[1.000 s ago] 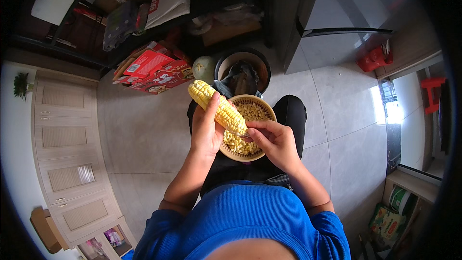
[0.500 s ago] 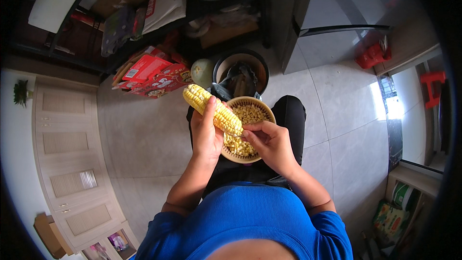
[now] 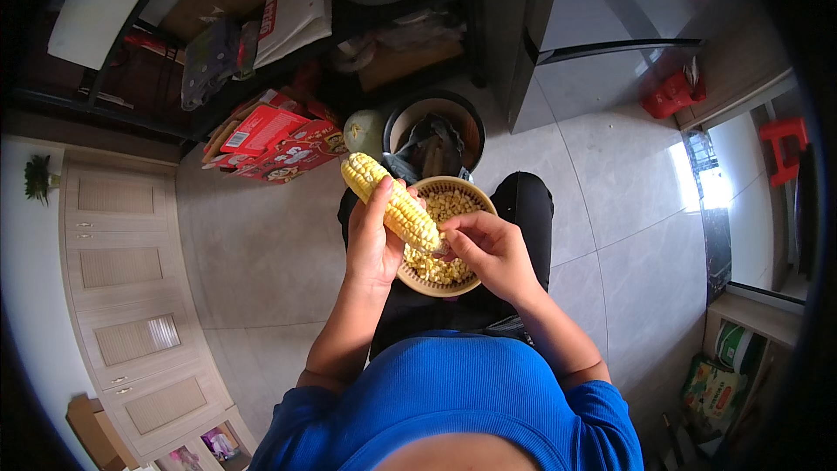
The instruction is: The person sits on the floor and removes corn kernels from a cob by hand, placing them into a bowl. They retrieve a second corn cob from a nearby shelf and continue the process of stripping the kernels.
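A yellow ear of corn (image 3: 392, 207) lies slantwise in my left hand (image 3: 373, 244), whose fingers wrap round its middle. Its upper end points away to the left, and its lower end hangs over a tan basket (image 3: 436, 288) set between my legs. At that lower end my right hand (image 3: 490, 251) is closed, thumb and forefinger pinched against the kernels. Whether a loose kernel is between those fingertips I cannot make out. Loose corn kernels (image 3: 449, 203) cover the bottom of the basket.
Just beyond the basket stands a round bin (image 3: 475, 126) with a dark liner. Beside it sit a pale green melon (image 3: 364, 133) and red cardboard boxes (image 3: 275, 141). A dark shelf rack (image 3: 340, 39) is behind, with a grey fridge (image 3: 610, 9) to its right.
The corn has tilted a little more steeply, and its top end has shifted slightly right. My right hand stays pinched at the lower end, with its fingers slightly moved.
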A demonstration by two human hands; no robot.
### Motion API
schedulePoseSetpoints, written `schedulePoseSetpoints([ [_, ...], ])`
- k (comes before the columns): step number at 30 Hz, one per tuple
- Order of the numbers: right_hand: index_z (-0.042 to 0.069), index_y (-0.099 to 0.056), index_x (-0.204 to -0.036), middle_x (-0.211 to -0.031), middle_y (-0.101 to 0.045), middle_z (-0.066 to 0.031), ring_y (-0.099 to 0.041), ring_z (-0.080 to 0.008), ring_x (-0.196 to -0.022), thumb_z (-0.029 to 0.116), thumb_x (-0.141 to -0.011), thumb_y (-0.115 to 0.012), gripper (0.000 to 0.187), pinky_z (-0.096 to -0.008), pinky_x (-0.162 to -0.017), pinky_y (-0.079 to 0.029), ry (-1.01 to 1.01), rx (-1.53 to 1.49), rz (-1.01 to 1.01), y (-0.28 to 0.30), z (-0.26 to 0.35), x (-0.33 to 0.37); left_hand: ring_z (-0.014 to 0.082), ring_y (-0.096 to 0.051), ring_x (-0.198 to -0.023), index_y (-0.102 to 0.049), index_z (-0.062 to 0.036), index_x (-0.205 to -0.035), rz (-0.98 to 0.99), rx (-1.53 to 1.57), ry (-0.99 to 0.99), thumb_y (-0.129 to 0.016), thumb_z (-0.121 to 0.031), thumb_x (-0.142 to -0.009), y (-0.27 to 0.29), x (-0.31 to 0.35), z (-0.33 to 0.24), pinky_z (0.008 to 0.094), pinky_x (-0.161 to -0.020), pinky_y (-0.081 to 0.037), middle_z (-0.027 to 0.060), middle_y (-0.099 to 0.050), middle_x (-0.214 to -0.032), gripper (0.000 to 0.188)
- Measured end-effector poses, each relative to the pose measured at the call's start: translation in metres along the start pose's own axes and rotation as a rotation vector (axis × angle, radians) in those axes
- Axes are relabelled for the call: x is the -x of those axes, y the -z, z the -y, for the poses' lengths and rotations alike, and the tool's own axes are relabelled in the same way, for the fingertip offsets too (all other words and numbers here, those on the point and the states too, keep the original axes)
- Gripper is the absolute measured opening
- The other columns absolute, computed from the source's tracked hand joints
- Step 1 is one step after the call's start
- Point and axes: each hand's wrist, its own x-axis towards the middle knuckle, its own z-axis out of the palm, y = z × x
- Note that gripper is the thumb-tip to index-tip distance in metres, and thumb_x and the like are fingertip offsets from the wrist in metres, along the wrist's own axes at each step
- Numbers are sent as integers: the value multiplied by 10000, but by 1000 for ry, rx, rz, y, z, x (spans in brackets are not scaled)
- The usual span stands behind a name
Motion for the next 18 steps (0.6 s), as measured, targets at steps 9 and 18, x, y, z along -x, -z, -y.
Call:
schedulePoseSetpoints([
  [9,-36,-566,-951,-849,-599,-53,-581,-82,-781,34,-820,-613,155,-217,-689,-477,172,257,-50,3,-5,-3,195,-543,-823,-467,-30,-1008,-22,-97,-105,-602,-194,-846,-3,1,-3,339,-725,-489,79,-531,-881,267],
  [18,-33,-591,-891,-790,-609,-23,-576,-60,-739,41,-804,-642,125,-200,-662,-479,54,346,-1,0,6,-6,171,-546,-827,-458,-60,-1029,-65,-178,-222,-593,-142,-847,-6,5,0,337,-725,-496,56,-528,-906,241],
])
